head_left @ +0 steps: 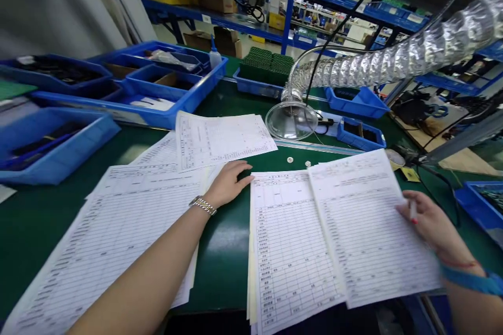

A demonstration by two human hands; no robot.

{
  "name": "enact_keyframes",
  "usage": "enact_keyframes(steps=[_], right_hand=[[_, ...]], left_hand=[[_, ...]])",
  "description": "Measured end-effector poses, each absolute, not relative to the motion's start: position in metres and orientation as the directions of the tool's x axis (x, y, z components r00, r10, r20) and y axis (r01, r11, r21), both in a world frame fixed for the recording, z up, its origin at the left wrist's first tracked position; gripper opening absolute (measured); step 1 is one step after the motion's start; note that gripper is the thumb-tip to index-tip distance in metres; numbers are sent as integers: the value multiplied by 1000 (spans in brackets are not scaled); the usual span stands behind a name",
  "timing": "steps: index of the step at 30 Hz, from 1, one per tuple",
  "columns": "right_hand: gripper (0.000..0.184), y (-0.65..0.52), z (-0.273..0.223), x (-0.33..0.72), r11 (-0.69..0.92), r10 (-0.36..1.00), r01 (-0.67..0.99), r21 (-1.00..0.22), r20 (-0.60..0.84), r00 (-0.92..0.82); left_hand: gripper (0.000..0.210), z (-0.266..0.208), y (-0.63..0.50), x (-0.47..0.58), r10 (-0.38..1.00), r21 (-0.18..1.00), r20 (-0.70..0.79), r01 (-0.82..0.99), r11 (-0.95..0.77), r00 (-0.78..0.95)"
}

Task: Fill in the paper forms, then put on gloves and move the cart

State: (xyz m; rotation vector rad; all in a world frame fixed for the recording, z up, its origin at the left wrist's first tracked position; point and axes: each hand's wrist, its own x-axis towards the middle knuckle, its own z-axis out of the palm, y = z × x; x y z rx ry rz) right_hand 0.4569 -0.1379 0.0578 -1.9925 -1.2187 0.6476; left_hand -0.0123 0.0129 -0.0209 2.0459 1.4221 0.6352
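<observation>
While left hand (228,184) lies flat, fingers released, on desk (223,251) between forms, right hand (430,225) fingers grasp pen (412,212), touching top sheet (373,230).

No text can be read here. The paper sheets on the desk carry printed tables with rows, columns and header lines, but the print is too small and blurred to make out a single word or number: this holds for the top sheet at lower right (369,230), the sheet under it at lower centre (286,251), the large sheet at lower left (118,230) and the sheet at upper centre (220,138). The white labels on the blue shelf rail at the upper left (206,19) are likewise unreadable.
</observation>
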Motion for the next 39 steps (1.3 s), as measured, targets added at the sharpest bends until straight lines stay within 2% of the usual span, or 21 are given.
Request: enact_keyframes(steps=[2,5,7,8,11,15,20,24,30,36,39], right_hand=[[39,-125,53,499,-338,902,647,-683,-39,430],[34,-109,38,526,-363,907,836,-413,49,418],[37,-104,23,519,-316,924,915,-252,136,357],[40,-104,15,510,-269,939,939,-216,160,306],[52,-110,-9,475,-130,980,959,-253,111,162],[65,-118,-27,450,-144,988,945,-295,14,155],[66,-118,-29,456,-168,985,937,-307,-22,169],[67,-117,-28,456,-166,985,933,-320,-19,169],[66,-117,-26,450,-171,984,929,-327,-11,177],[57,-116,-23,445,-148,986,934,-326,26,165],[57,-116,-21,443,-149,986,931,-334,19,165]], left_hand=[[49,-24,14,-13,931,642,26,707,-295,365],[64,-24,13,-11,914,596,-54,747,-294,402],[67,-23,13,-10,911,578,-80,763,-289,405],[66,-23,12,-10,910,573,-82,766,-291,406],[61,-22,12,-9,909,575,-71,762,-299,410],[54,-21,12,-8,910,607,-72,742,-286,409],[47,-21,12,-7,912,650,-61,709,-272,405],[50,-20,11,-6,923,677,-56,694,-245,381],[39,-19,11,-5,916,661,-91,712,-238,391],[47,-19,10,-6,916,663,-109,715,-223,386],[43,-19,9,-5,920,685,-99,696,-214,380]])
